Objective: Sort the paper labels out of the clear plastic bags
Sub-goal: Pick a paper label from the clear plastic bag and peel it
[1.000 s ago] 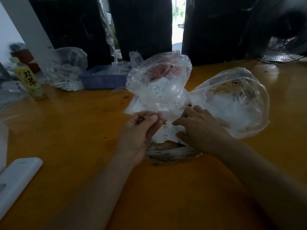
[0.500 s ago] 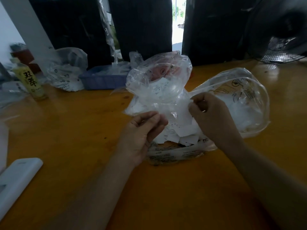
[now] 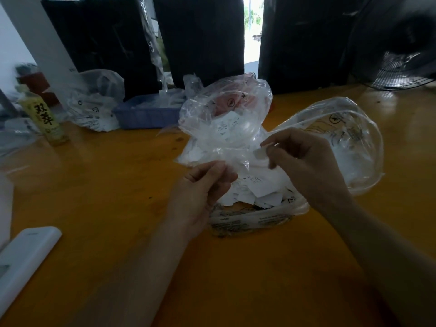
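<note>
A crumpled clear plastic bag (image 3: 224, 123) stands at the table's middle with white paper labels showing through it. My left hand (image 3: 205, 185) pinches its lower edge between thumb and fingers. My right hand (image 3: 304, 161) is raised beside it and pinches a small white paper label (image 3: 260, 153) together with the clear film. Below both hands lies a heap of loose white labels (image 3: 254, 192) in a low printed plastic bag (image 3: 250, 219). A large open clear bag (image 3: 349, 138) holding white paper lies behind my right hand.
The orange wooden table (image 3: 106, 185) holds a blue tray (image 3: 146, 114), another bag of labels (image 3: 94, 105) and a yellow bottle (image 3: 44, 119) at the back left. A white flat device (image 3: 26, 256) lies front left. A black fan (image 3: 401, 55) stands back right.
My right hand has come up off the label heap to the crumpled bag's right side, pinching a label. My left hand has stayed near the bag's lower edge, rising slightly.
</note>
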Available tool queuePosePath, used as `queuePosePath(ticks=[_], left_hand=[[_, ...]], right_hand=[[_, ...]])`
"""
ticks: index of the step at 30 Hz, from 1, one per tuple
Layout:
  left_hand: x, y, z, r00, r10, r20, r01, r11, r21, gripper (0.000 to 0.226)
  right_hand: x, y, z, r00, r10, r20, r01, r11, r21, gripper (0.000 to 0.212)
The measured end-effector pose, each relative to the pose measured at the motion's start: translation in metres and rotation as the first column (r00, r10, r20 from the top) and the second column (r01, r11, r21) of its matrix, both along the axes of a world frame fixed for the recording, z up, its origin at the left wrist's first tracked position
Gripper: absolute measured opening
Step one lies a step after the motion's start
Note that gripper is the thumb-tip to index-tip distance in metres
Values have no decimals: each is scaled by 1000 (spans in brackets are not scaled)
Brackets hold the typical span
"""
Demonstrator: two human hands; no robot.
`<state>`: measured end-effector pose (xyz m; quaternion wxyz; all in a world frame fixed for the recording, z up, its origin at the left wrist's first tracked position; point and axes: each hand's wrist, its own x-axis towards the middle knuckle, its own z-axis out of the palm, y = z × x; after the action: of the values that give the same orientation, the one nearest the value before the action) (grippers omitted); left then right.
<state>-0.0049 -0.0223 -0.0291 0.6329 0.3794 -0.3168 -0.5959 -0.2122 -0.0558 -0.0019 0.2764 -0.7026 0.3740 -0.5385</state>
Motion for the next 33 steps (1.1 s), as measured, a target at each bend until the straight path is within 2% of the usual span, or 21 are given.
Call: queuePosePath(ticks=[2, 4, 6, 7, 10, 12, 14, 17, 20, 23, 27, 33], left_hand=[[0, 0, 1, 1000, 1, -17, -1, 1000, 8, 12], [-1, 0, 1, 999, 18, -42, -17, 1000, 21, 12], [-2, 0, 1, 998, 26, -61, -25, 999, 22, 19], [-2, 0, 0, 997, 28, -68, -26, 999, 22, 24], [-3, 0, -1, 998, 39, -50, -38, 999, 14, 29], [-4, -1, -2, 999, 39, -35, -39, 999, 3, 26], [-4, -1, -3, 999, 33, -20, -33, 999, -9, 23], [-4, 0, -4, 1000, 25, -1, -25, 1000, -18, 23], [-4, 1, -3, 1000, 23, -13, -23, 1000, -4, 23], [-6, 1, -2, 1000, 23, -9, -23, 1000, -9, 22], [-6, 1, -1, 1000, 20, -5, -21, 1000, -15, 27], [-5, 2, -3, 1000, 5, 23, -4, 1000, -19, 31]], right_hand=[[1, 0, 1, 1000, -12, 8, 12, 1000, -11, 16], [3, -1, -1, 994, -94, -49, 92, 995, -30, 15], [4, -3, -5, 990, -127, -68, 129, 991, 32, 4], [4, -4, -6, 990, -126, -57, 130, 989, 77, 8], [3, -7, -8, 991, -129, -33, 133, 979, 156, 47], [4, -7, -7, 991, -131, -24, 134, 970, 203, 61], [4, -7, -7, 993, -118, -9, 117, 967, 225, 47], [5, -5, -7, 994, -103, 19, 98, 979, 176, 5], [6, -4, -5, 997, -65, 32, 60, 989, 137, 12], [7, -2, -4, 998, -26, -51, 29, 997, 68, 5], [7, 1, -5, 961, -131, -245, 119, 991, -62, 8], [8, 3, -4, 949, -162, -270, 137, 984, -111, 9]])
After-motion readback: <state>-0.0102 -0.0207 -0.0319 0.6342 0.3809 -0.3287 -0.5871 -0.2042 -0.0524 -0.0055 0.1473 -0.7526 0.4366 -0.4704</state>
